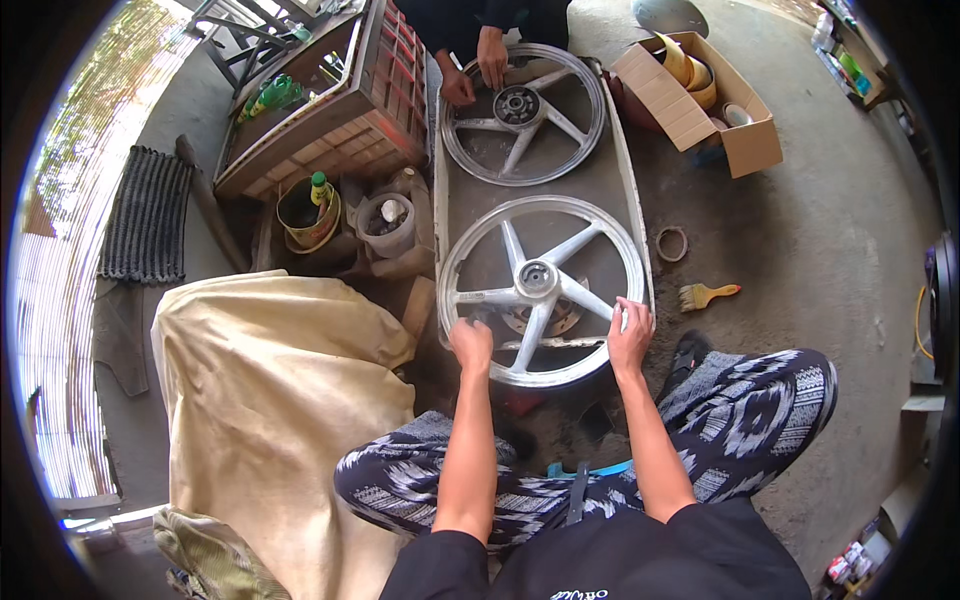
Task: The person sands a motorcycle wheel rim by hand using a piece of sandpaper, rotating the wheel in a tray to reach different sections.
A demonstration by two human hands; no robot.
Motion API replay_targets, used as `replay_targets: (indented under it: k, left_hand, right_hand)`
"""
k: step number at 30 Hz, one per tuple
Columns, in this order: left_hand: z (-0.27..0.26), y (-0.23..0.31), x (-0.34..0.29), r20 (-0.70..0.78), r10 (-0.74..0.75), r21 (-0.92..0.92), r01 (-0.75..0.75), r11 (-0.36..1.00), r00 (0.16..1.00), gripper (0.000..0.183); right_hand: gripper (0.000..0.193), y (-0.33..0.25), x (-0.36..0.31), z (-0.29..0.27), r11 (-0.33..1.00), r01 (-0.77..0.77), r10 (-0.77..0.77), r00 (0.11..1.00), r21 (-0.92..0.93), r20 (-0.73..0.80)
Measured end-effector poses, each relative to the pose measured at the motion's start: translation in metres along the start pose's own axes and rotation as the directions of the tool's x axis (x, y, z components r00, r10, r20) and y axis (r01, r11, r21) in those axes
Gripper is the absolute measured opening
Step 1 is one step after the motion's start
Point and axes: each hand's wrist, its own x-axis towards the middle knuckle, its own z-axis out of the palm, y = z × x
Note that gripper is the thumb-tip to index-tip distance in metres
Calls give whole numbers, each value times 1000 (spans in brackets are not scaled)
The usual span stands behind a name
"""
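A pale grey five-spoke motorcycle wheel (537, 281) without a tyre lies flat in front of me, over a shallow metal tray with raised edges (636, 215). My left hand (470, 343) is closed in a fist against the rim's lower left; whatever its fingers hold is hidden. At the lower right, my right hand (631, 336) grips the rim, fingers curled over it. Through the spokes a round disc (545, 318) shows beneath. Farther off lies a second, duller wheel (522, 110), with another person's two hands (491, 60) at its upper left.
To the right are a paintbrush (708, 295), a tape-like ring (672, 244) and an open cardboard box (745, 150). On the left stand a crate (345, 130), a tin with a green-capped bottle (308, 215), a white bucket (386, 238) and something under a beige cloth (270, 370).
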Motion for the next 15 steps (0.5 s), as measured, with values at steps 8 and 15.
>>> replay_targets:
  k: [8,15]
  left_hand:
    - [111,-68,78,379,-522,-645,623,443,764,44]
    - [143,-44,80,595,-668,-704,691,-164,447,43]
  right_hand:
    - [22,-21,-6,15,996,90,-90,996,29,7]
    - [21,4,-4,7,994,105,-104,994,-40,25]
